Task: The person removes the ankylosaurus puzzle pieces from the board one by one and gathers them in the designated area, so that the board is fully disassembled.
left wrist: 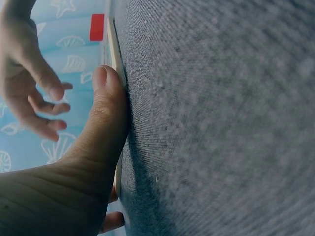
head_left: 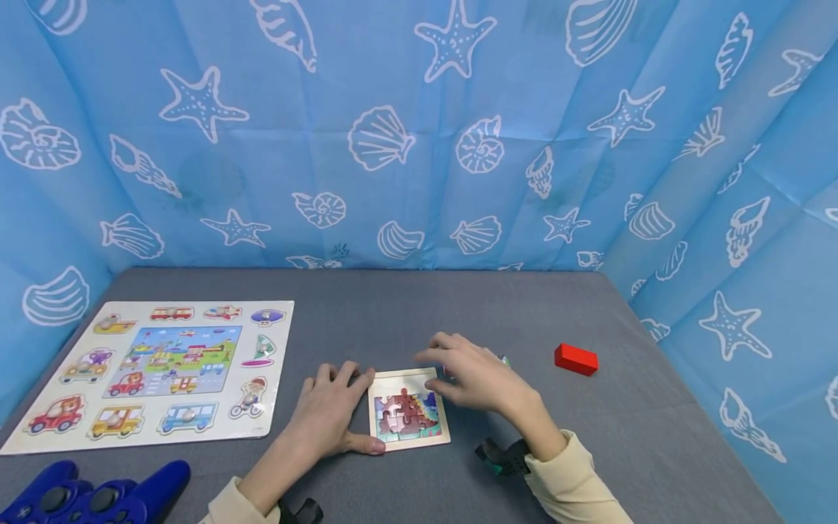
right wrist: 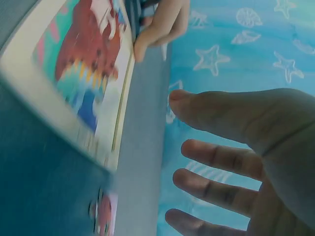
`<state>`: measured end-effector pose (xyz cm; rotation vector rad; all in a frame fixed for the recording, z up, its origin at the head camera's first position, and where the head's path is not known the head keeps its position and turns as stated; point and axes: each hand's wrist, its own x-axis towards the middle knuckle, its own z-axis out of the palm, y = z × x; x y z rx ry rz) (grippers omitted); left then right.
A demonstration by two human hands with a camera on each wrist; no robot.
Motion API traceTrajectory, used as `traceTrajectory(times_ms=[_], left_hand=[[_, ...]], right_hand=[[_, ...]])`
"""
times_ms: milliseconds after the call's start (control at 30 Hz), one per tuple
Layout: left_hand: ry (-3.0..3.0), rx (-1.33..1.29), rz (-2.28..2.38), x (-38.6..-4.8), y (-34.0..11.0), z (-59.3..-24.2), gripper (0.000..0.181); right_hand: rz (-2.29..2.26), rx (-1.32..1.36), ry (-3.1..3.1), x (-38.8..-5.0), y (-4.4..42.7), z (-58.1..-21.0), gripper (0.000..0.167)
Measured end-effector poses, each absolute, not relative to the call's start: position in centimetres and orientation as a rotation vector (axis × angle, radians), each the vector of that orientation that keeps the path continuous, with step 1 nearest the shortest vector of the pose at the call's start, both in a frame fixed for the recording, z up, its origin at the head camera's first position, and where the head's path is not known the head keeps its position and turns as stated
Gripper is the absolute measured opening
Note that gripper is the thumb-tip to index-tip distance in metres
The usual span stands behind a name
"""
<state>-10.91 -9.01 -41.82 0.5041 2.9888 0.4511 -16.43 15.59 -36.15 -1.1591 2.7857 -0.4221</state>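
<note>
A small wooden-framed jigsaw puzzle (head_left: 407, 418) with a brown dinosaur picture lies on the grey table. Bare board shows along its upper part. My left hand (head_left: 322, 416) holds the frame's left side, its thumb at the lower left corner and a forefinger by the upper left one. Over the puzzle's right edge hovers my right hand (head_left: 476, 375), fingers loosely spread; the right wrist view shows nothing in them. Beside the frame, partly covered by that hand in the head view, lies a loose colourful puzzle piece (right wrist: 105, 214).
A red block (head_left: 576, 359) lies to the right. At the left is a large vehicle peg puzzle board (head_left: 275, 364), with a blue game controller (head_left: 98, 496) in front of it. A blue curtain with shells (head_left: 419, 182) hangs behind the table.
</note>
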Motion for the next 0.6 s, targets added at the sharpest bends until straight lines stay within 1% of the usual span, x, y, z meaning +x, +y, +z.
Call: traceTrajectory(times_ms=[200, 367, 600], left_hand=[[2.989, 0.515, 0.46, -11.0, -9.1, -42.0, 0.109], [3.002, 0.519, 0.457, -11.0, -9.1, -42.1, 0.107], [3.018, 0.531, 0.479, -10.9, -9.2, -42.0, 0.105]], right_hand=[[-0.395, -1.228, 2.728, -16.1, 13.3, -36.4, 0.034], [-0.281, -1.306, 2.67, -15.5, 11.4, -37.4, 0.034], [-0.201, -1.358, 2.64, -15.1, 10.1, -38.4, 0.031]])
